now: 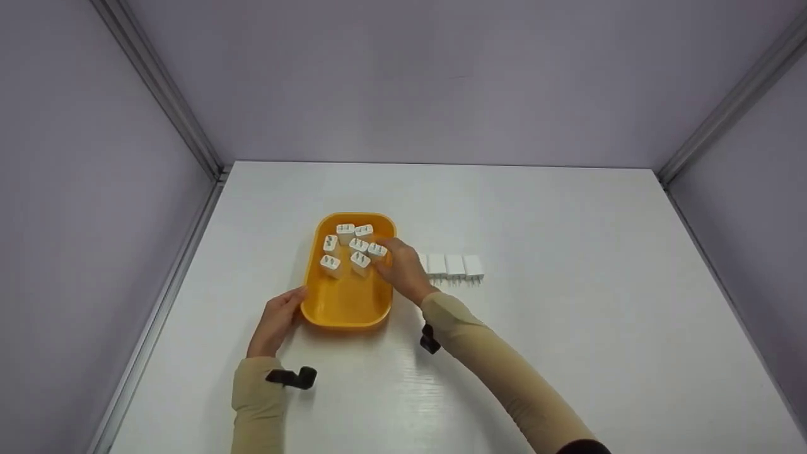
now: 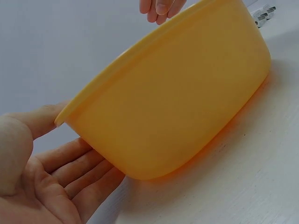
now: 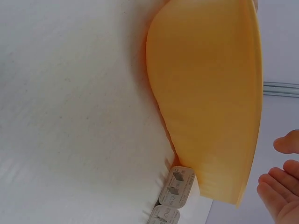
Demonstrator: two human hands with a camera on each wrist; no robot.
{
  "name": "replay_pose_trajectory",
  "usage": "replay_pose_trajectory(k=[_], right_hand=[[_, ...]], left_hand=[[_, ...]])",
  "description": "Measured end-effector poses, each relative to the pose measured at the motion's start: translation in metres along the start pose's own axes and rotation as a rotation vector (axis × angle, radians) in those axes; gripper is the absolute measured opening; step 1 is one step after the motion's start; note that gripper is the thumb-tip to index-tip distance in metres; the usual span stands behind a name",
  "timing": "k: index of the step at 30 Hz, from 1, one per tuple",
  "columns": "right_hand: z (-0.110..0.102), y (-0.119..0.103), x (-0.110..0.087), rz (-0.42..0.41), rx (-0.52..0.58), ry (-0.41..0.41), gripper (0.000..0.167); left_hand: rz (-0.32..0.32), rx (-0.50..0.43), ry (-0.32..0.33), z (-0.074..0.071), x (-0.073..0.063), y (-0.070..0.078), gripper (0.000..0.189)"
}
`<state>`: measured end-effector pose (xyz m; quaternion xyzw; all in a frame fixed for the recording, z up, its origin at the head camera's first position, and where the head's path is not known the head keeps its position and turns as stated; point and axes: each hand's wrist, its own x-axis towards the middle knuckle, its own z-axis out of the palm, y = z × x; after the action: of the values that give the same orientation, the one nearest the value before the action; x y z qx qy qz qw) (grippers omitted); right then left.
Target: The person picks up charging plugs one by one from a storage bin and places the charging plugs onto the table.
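Observation:
My left hand (image 1: 277,323) holds the lower left side of a yellow plastic tray (image 1: 343,309). In the left wrist view the thumb lies at the rim and the fingers (image 2: 77,170) support the wall from outside. Over the tray's right rim is my right hand (image 1: 405,270), its fingertips beside a white plug adapter (image 1: 377,250) that stands prongs up. The right wrist view shows a gap between thumb and fingers (image 3: 278,186), with nothing seen in it. Several more white plug adapters (image 1: 330,262) stand in the tray, prongs up.
Right of the tray, a row of white plug adapters (image 1: 455,265) lies on the white table (image 1: 567,315), prongs toward me. My right hand covers the row's left end. Grey panels (image 1: 403,82) enclose the table at the back and both sides.

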<state>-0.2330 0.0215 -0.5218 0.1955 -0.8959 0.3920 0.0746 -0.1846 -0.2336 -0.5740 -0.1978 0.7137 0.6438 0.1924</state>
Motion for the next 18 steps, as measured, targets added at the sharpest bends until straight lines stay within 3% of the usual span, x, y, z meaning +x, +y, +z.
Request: replay_pose_trajectory(k=[6,13,18], right_hand=[[0.002,0.004,0.005,0.022,-0.004,-0.032,0.035],[0.003,0.011,0.01,0.009,-0.017,-0.064,0.036],[0.006,0.01,0.013,0.018,-0.02,-0.107,0.036]], left_hand=[[-0.006,0.012,0.0,0.001,0.0,0.0,0.067],[0.047,-0.007,-0.006,0.002,-0.001,-0.002,0.062],[0.034,-0.01,-0.01,0.001,-0.002,-0.002,0.061]])
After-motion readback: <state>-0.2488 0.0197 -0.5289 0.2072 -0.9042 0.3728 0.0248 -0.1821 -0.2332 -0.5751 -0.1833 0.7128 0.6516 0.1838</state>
